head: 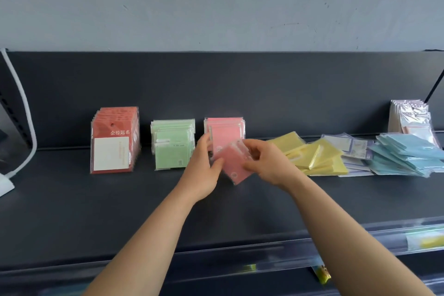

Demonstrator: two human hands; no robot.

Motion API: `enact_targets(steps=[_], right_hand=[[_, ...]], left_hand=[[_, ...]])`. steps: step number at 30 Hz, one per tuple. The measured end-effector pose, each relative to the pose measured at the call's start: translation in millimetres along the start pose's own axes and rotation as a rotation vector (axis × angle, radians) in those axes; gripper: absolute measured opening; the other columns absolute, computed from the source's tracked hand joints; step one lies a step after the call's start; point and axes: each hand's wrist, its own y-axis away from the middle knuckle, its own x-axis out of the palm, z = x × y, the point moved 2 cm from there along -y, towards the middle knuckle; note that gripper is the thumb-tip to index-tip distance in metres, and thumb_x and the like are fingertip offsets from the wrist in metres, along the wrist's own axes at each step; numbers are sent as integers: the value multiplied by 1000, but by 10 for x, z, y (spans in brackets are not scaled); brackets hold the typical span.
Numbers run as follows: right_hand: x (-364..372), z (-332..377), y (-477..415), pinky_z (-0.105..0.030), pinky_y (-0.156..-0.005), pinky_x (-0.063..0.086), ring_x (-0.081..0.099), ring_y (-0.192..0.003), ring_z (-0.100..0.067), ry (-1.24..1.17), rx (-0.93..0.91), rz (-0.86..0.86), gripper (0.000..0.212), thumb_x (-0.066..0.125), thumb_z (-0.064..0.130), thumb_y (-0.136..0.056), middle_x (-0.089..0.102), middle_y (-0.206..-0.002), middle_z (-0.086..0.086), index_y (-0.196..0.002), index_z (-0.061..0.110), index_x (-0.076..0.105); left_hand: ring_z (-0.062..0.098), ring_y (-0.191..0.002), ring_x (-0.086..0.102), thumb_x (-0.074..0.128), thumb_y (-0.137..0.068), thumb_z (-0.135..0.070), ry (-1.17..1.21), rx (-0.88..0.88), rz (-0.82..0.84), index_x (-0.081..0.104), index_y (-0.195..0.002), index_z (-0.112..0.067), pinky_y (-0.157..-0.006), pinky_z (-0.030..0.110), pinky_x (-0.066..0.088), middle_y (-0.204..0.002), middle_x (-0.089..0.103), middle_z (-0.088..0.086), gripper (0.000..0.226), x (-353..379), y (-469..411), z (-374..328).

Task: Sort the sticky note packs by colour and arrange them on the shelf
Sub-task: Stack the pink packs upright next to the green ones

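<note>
red (114, 139), green (173, 144) and pink rows (225, 131) stand sorted on the left; both hands (204, 163) (266, 163) pinch a pink pack (231, 163); yellow (312, 155) and blue heaps (406, 154) wait on the right.

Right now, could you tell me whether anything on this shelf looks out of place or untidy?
Yes. The yellow packs, blue packs and white-and-purple packs lie in loose, overlapping heaps on the right, while the red, green and pink rows stand upright.
</note>
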Motion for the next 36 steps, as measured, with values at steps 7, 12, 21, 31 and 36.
enact_targets(steps=[7, 12, 21, 31, 36], right_hand=[[22, -91, -57, -26, -91, 50, 56, -112, -12, 127, 20, -23, 63, 68, 8, -83, 56, -125, 5, -139, 21, 45], [155, -234, -1, -28, -91, 45, 54, -107, -18, 249, 73, 28, 63, 57, 11, -92, 50, -130, -3, -145, 26, 27], [193, -268, -418, -34, -91, 50, 59, -106, -19, 79, 155, -202, 52, 62, 7, -86, 61, -119, -2, -135, 10, 43], [307, -441, -475, -34, -96, 43, 47, -109, -22, 220, 201, -144, 33, 51, 21, -92, 47, -120, -6, -125, 15, 49], [323, -438, -454, -27, -81, 38, 46, -101, -18, 266, 166, -121, 22, 52, 23, -92, 51, -115, -6, -110, 11, 52]], left_hand=[[15, -110, 52, 49, -99, -22, -328, -67, 163, 38, -135, -21, -91, 28, 42, -131, 53, 0, 38, 77, -79, 157], [26, -126, 40, 42, -101, -28, -585, -112, 185, 30, -138, -14, -104, 37, 36, -136, 43, 6, 41, 177, -160, 215], [28, -106, 54, 47, -99, -19, -416, -153, -27, 43, -126, -6, -91, 39, 47, -121, 53, 12, 30, 171, -505, 232], [27, -107, 53, 44, -101, -32, -444, -177, -17, 44, -127, -5, -91, 32, 43, -125, 44, 14, 38, 202, -617, 321], [29, -111, 50, 44, -100, -34, -474, -175, -5, 46, -126, -6, -99, 41, 42, -123, 45, 14, 38, 202, -618, 351]])
